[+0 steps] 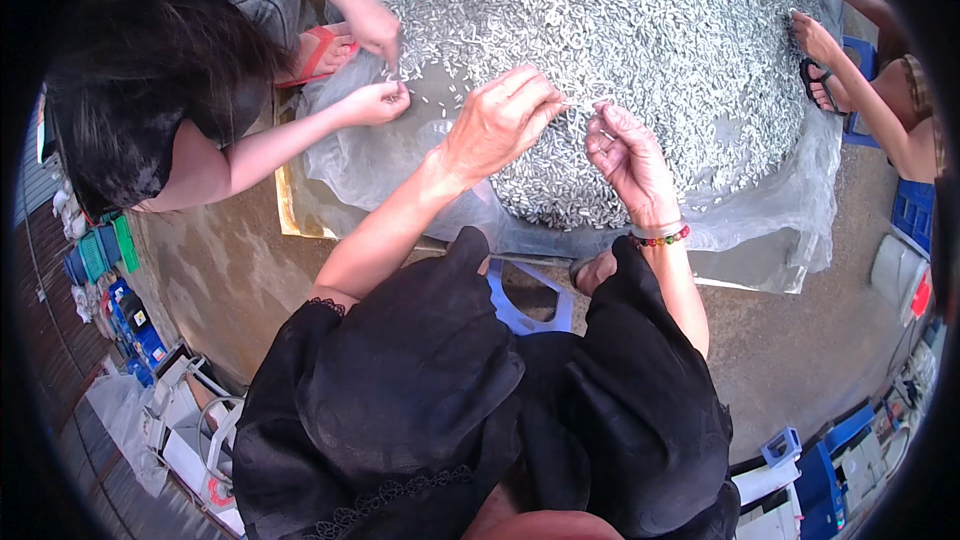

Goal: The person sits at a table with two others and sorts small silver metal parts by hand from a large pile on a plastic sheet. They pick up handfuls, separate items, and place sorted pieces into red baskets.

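Observation:
A broad heap of small silvery metal-looking pieces (640,30), short and tubular, some of them curved, spreads in front of me. Over its near part, my left hand (503,122) pinches with thumb and forefinger. A thin, pale sliver shows at those fingertips, too small to name. Just to the right, my right hand (630,158) is closed with its fingers curled and thumb against forefinger; what lies in it is hidden. The two hands' fingertips nearly meet. A beaded bracelet (662,238) circles my right wrist.
The heap lies on a clear plastic sheet (805,210). At the left a person's hand (375,103) works at the heap's edge; at the right another's hand (815,38) does too. A blue stool (530,315) is beneath me. A white container (897,275) stands at right.

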Tool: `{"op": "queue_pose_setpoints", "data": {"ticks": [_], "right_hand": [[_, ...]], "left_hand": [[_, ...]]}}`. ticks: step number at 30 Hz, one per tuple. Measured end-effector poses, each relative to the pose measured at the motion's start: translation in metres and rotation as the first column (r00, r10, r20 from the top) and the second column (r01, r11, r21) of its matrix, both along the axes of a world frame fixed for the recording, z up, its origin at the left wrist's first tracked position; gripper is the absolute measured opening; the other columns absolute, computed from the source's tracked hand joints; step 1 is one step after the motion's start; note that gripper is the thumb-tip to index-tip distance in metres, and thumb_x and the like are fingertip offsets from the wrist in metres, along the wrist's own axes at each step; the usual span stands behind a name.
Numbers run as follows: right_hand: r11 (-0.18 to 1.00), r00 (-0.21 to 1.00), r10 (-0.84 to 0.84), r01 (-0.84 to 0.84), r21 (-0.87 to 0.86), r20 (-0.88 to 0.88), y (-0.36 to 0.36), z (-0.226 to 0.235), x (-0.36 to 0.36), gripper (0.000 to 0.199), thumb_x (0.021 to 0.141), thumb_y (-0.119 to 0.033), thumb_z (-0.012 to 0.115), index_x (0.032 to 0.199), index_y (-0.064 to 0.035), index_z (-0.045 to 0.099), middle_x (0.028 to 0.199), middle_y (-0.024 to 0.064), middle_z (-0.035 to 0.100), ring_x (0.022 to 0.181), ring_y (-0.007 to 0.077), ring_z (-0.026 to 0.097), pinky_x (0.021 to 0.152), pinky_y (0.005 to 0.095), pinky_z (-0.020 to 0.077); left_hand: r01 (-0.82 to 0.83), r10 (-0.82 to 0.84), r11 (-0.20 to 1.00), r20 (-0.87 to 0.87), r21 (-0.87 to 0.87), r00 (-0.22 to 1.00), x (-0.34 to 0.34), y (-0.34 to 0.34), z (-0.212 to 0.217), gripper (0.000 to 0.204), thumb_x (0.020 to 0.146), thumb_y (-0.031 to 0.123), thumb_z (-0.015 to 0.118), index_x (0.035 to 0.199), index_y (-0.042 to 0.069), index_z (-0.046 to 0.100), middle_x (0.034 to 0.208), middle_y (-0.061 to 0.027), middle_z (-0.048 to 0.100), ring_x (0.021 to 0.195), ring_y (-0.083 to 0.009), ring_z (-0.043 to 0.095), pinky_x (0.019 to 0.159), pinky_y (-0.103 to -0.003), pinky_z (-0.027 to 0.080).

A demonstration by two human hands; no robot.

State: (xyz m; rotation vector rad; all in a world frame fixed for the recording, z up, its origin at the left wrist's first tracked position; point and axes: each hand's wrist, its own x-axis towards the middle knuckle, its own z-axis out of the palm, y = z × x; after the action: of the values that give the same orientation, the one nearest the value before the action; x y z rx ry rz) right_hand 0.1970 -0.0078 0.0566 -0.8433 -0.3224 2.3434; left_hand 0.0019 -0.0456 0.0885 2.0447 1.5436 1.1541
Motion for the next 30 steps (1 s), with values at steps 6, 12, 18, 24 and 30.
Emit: {"op": "queue_pose_setpoints", "data": {"ticks": [6,12,18,24,30], "right_hand": [[0.988,0.992,-0.120,0.123,-0.092,0.044,-0.003,-0.004,-0.005,0.017,0.087,-0.012,0.057,0.099,-0.0006,0.059,0.089,0.0113,0.063,0.077,0.0201,0.062,0.060,0.0263,0.0479],[1.000,0.996,0.003,-0.001,-0.024,0.088,-0.006,-0.005,0.001,0.025,0.088,-0.012,0.054,0.107,0.0042,0.055,0.094,0.0148,0.062,0.080,0.0206,0.063,0.061,0.0232,0.0496],[0.993,0.987,0.039,-0.056,0.104,0.158,0.001,-0.001,0.001,0.017,0.087,-0.009,0.057,0.096,0.0053,0.060,0.074,0.0111,0.064,0.060,0.0173,0.062,0.050,0.0218,0.0484],[0.998,0.994,-0.065,0.067,-0.017,0.088,-0.005,0.001,0.000,0.019,0.089,-0.010,0.054,0.100,0.0051,0.058,0.081,0.0111,0.063,0.062,0.0144,0.059,0.048,0.0220,0.0444],[0.998,0.999,0.019,-0.022,0.066,0.043,0.000,-0.010,0.002,0.026,0.090,-0.013,0.051,0.106,0.0072,0.055,0.080,0.0069,0.060,0.064,0.0121,0.054,0.052,0.0224,0.0443]], "left_hand": [[-0.024,0.027,0.999,0.101,-0.035,0.995,0.020,-0.010,-0.012,0.013,0.072,0.001,0.069,0.080,0.002,0.059,0.076,-0.0089,0.059,0.067,-0.0231,0.061,0.058,-0.032,0.049],[-0.069,0.082,0.993,0.145,-0.093,0.986,0.013,-0.010,-0.019,0.011,0.073,0.000,0.067,0.077,0.001,0.057,0.073,-0.0093,0.057,0.064,-0.0224,0.059,0.054,-0.031,0.046],[0.002,0.000,1.000,0.057,-0.019,0.998,0.007,-0.005,-0.006,0.012,0.073,0.000,0.068,0.078,0.001,0.057,0.074,-0.0089,0.058,0.064,-0.0223,0.060,0.055,-0.030,0.046],[0.034,0.017,0.982,0.271,-0.184,0.962,0.012,-0.004,-0.008,0.010,0.075,0.001,0.067,0.080,0.000,0.058,0.076,-0.0085,0.059,0.066,-0.0201,0.061,0.058,-0.029,0.048],[0.219,-0.212,0.972,-0.085,0.087,0.974,0.019,-0.003,-0.014,0.008,0.074,0.003,0.066,0.079,0.003,0.061,0.074,-0.0091,0.059,0.071,-0.0218,0.062,0.062,-0.029,0.050]]}}
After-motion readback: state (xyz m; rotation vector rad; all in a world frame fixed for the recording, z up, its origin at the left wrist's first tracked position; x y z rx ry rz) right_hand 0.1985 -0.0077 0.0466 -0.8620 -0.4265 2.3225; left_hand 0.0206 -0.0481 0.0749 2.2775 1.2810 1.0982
